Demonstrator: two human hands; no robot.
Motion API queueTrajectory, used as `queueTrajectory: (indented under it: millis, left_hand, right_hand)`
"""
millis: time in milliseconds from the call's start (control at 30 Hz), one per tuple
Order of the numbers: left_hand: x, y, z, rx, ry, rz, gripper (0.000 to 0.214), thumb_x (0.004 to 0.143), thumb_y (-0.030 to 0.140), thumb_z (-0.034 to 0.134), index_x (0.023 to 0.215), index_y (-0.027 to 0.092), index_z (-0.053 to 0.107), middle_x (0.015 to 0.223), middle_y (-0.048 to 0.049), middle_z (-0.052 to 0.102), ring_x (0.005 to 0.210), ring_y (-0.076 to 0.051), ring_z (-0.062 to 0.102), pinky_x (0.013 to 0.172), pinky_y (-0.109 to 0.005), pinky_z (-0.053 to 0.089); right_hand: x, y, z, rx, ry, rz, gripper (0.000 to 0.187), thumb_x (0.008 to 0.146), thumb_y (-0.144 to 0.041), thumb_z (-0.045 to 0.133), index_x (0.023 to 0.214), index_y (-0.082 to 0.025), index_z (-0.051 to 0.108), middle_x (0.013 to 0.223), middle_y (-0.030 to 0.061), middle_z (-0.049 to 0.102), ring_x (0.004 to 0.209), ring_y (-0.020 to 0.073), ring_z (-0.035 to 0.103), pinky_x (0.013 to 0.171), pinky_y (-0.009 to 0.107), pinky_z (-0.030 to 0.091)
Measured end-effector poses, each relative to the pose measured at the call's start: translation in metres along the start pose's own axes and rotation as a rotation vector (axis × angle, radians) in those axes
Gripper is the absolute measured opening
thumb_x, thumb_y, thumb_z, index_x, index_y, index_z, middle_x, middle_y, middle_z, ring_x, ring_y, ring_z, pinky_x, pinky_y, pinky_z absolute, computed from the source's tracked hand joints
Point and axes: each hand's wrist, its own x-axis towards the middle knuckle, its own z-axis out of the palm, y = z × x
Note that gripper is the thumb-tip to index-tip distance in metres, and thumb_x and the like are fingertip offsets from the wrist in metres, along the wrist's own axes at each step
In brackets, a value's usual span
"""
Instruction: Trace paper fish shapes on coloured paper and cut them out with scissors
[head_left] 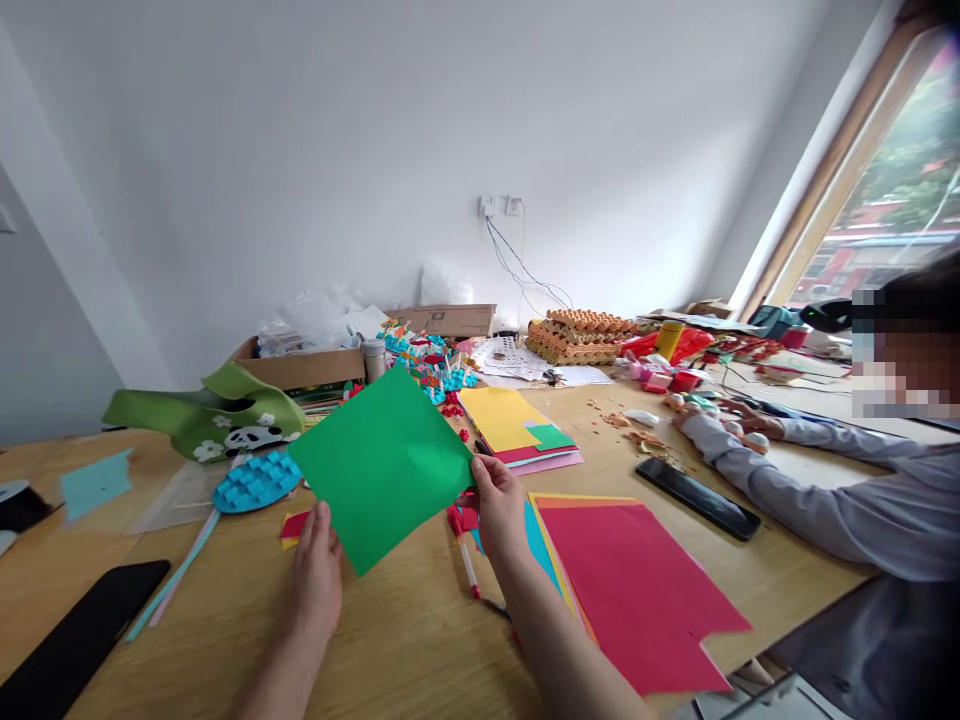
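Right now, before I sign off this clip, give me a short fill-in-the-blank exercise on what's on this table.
The left hand and right hand hold up a sheet of ____ paper.
A red sheet tops a paper pile lying to the ____ of the right hand.
The felt bag at the table's left shows a printed ____.

Missing words: green; right; panda.

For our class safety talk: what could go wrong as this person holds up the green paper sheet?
The right hand is close to a red-and-white pen, which might get knocked and roll. The red paper sheet reaches the edge of the wooden table and could slide off. The green paper sheet, also pinched by the left hand, might crease.
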Motion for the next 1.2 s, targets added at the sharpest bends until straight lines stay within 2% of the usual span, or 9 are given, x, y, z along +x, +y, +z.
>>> queueTrajectory:
  millis: [67, 133, 300, 500, 633, 733, 833, 1000, 1200]
  left_hand:
    - [-0.006, 0.011, 0.002, -0.283, -0.077, -0.243, 0.059, 0.09, 0.059, 0.033, 0.138, 0.025, 0.041, 0.125, -0.0089, 0.062, 0.111, -0.023, 0.062, 0.092, -0.04, 0.052]
    - [-0.012, 0.02, 0.003, -0.441, -0.101, -0.339, 0.051, 0.089, 0.049, 0.045, 0.133, 0.024, 0.048, 0.117, -0.0093, 0.067, 0.104, -0.024, 0.065, 0.088, -0.042, 0.054]
    - [-0.015, 0.027, 0.002, -0.612, -0.155, -0.375, 0.042, 0.084, 0.021, 0.055, 0.126, 0.02, 0.056, 0.112, -0.0101, 0.07, 0.102, -0.025, 0.066, 0.09, -0.043, 0.054]
    - [-0.017, 0.023, 0.001, -0.636, -0.205, -0.382, 0.042, 0.08, 0.013, 0.062, 0.121, 0.019, 0.06, 0.109, -0.0104, 0.071, 0.1, -0.025, 0.067, 0.091, -0.041, 0.054]
    - [-0.014, 0.021, 0.001, -0.557, -0.163, -0.358, 0.037, 0.078, 0.009, 0.065, 0.114, 0.017, 0.065, 0.107, -0.0102, 0.072, 0.102, -0.025, 0.067, 0.092, -0.04, 0.053]
    - [-0.009, 0.018, 0.0, -0.526, -0.089, -0.343, 0.029, 0.078, 0.009, 0.065, 0.107, 0.016, 0.068, 0.105, -0.01, 0.072, 0.104, -0.024, 0.065, 0.096, -0.039, 0.051]
    - [-0.005, 0.015, -0.001, -0.527, -0.07, -0.297, 0.026, 0.076, 0.011, 0.068, 0.102, 0.016, 0.069, 0.106, -0.0087, 0.072, 0.108, -0.024, 0.064, 0.099, -0.039, 0.048]
    - [-0.005, 0.013, 0.0, -0.569, -0.099, -0.252, 0.03, 0.069, 0.012, 0.074, 0.098, 0.016, 0.07, 0.107, -0.0069, 0.072, 0.11, -0.026, 0.062, 0.101, -0.042, 0.047]
    - [-0.006, 0.012, 0.001, -0.555, -0.097, -0.262, 0.03, 0.07, 0.011, 0.072, 0.099, 0.017, 0.069, 0.105, -0.0061, 0.072, 0.106, -0.025, 0.064, 0.099, -0.042, 0.048]
  right_hand:
    - [-0.002, 0.007, 0.002, 0.026, 0.032, 0.005, 0.048, 0.059, -0.055, 0.075, 0.085, -0.017, 0.06, 0.059, -0.0076, 0.049, 0.039, 0.006, 0.048, 0.037, 0.02, 0.048]
    - [-0.003, 0.013, 0.004, 0.046, 0.041, 0.004, 0.047, 0.06, -0.054, 0.075, 0.085, -0.017, 0.06, 0.061, -0.0067, 0.05, 0.043, 0.0066, 0.049, 0.038, 0.02, 0.048]
    - [-0.003, 0.02, 0.003, 0.072, 0.064, -0.001, 0.045, 0.062, -0.053, 0.073, 0.085, -0.017, 0.06, 0.063, -0.0049, 0.052, 0.048, 0.0079, 0.049, 0.04, 0.02, 0.047]
    - [-0.005, 0.026, 0.001, 0.077, 0.03, -0.002, 0.045, 0.064, -0.055, 0.073, 0.086, -0.017, 0.06, 0.066, -0.004, 0.053, 0.052, 0.0088, 0.051, 0.044, 0.021, 0.048]
    - [-0.004, 0.008, -0.005, -0.073, -0.088, -0.043, 0.047, 0.07, -0.053, 0.068, 0.099, -0.018, 0.06, 0.078, 0.0009, 0.059, 0.065, 0.0138, 0.058, 0.05, 0.025, 0.051]
    - [-0.008, -0.021, -0.025, -0.348, -0.156, -0.223, 0.036, 0.08, -0.046, 0.061, 0.102, -0.018, 0.06, 0.09, 0.0058, 0.064, 0.075, 0.0172, 0.062, 0.062, 0.028, 0.053]
    - [-0.025, -0.047, -0.058, -0.866, -0.211, -0.388, 0.019, 0.087, -0.033, 0.053, 0.085, -0.018, 0.063, 0.082, 0.0057, 0.066, 0.074, 0.0172, 0.061, 0.066, 0.028, 0.047]
    - [-0.073, -0.053, -0.106, -1.658, -0.586, -0.236, 0.02, 0.088, -0.012, 0.047, 0.083, -0.016, 0.065, 0.085, 0.0083, 0.066, 0.081, 0.0197, 0.062, 0.07, 0.027, 0.042]
    - [-0.102, -0.045, -0.106, -1.979, -0.725, -0.211, 0.03, 0.082, 0.0, 0.046, 0.102, -0.014, 0.064, 0.098, 0.0116, 0.065, 0.093, 0.0249, 0.061, 0.079, 0.031, 0.042]
